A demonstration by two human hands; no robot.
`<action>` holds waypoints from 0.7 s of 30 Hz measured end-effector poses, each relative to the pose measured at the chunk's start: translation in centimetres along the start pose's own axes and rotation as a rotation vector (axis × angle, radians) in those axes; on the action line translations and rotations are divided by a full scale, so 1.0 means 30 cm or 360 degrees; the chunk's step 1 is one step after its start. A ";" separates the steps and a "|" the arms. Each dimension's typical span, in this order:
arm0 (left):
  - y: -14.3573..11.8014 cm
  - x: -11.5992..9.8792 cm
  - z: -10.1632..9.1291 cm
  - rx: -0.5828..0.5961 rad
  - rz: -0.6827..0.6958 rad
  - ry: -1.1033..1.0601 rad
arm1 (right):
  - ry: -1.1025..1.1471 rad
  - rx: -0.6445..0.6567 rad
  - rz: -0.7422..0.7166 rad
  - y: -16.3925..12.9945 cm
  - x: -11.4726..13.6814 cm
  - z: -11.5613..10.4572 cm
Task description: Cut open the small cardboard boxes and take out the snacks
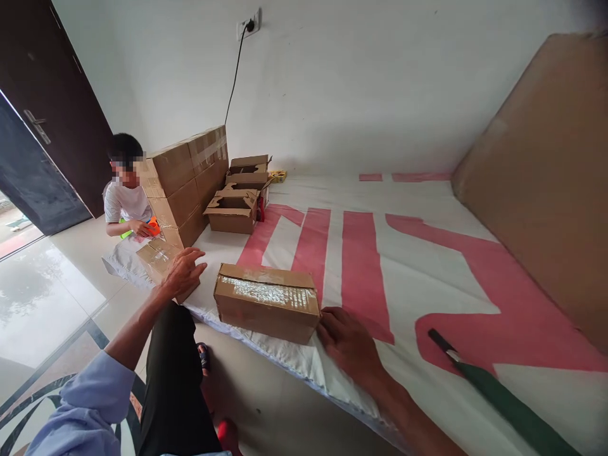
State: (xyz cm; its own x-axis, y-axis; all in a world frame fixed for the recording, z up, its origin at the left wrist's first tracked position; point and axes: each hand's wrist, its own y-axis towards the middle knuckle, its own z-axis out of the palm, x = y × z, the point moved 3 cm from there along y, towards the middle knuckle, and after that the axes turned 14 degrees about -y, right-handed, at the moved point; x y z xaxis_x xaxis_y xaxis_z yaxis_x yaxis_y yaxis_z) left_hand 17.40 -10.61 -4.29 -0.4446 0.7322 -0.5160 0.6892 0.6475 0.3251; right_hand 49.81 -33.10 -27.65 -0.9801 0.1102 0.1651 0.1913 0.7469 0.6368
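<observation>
Cardboard dominates the scene: a long brown cardboard box sealed along its top with clear glossy tape point(267, 302) lies near the front edge of a white sheet printed with broad pink strokes point(361, 253), which covers a low platform. The person's right hand point(349, 342) rests flat on the sheet, fingers loosely spread and holding nothing, its fingertips touching the box's near right corner. The left hand point(183, 271), also open with fingers spread, lies on top of a smaller taped brown cardboard box point(161, 261) that sits at the sheet's left edge, just beside the long box. Farther back stands a stack of large sealed brown cartons point(187, 180), and next to it a cluster of small open-flapped cardboard boxes point(240, 199). Another person in a white shirt point(126, 199) sits by the stack, hand on an orange object point(152, 226). A black cable point(235, 69) hangs from a white wall socket point(249, 25). A big flat brown cardboard sheet point(541, 177) leans at the right, and a dark green stick with a black tip point(498, 399) lies on the sheet near the right hand's forearm.
</observation>
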 end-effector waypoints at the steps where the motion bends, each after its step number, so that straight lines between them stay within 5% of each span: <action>1: 0.008 -0.006 0.031 0.0018 0.0028 -0.0213 | 0.0000 0.0002 0.0015 -0.001 0.000 0.002; 5: 0.024 0.004 0.154 0.0106 -0.0133 -0.0905 | 0.0017 0.0027 0.0066 -0.001 0.001 0.003; 9: 0.007 0.026 0.207 0.0060 -0.0341 -0.1407 | 0.0025 0.0070 0.0081 0.007 0.006 -0.010; 21: -0.013 0.016 0.216 0.0107 -0.0334 -0.1501 | 0.0101 0.0120 -0.0042 0.013 0.045 -0.047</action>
State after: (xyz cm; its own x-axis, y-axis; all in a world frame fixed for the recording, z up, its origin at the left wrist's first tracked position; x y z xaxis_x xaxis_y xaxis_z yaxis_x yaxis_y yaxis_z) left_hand 20.61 -11.87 -9.81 0.0593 0.1137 -0.9917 0.6925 0.7108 0.1229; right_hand 48.65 -33.59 -26.13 -0.9789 0.0497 0.1980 0.1584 0.7966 0.5834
